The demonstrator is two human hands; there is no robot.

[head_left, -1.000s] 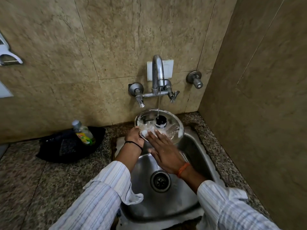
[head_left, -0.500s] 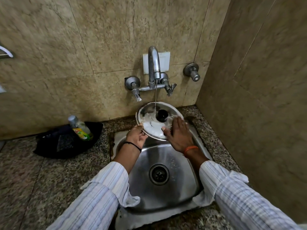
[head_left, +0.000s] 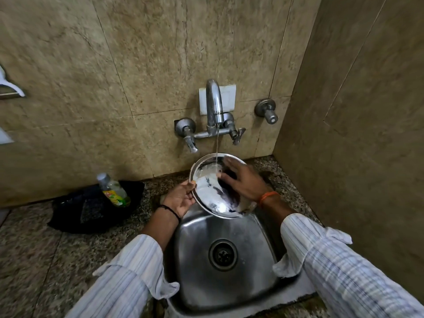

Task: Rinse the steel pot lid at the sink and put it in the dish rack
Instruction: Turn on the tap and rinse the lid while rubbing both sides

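Beige marble-look wall tiles fill the view from 9 to 12 o'clock, meeting a second tiled wall at 3 o'clock in a corner. A speckled granite counter spreads toward 8 o'clock. A white wall plate sits near 12. Light is dim and even.

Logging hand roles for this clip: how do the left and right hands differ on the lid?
The left hand grips the steel lid by its rim; the right hand lies flat on its face, fingers spread. The left wrist has a black band, the right an orange one. Both touch the lid under the running tap.
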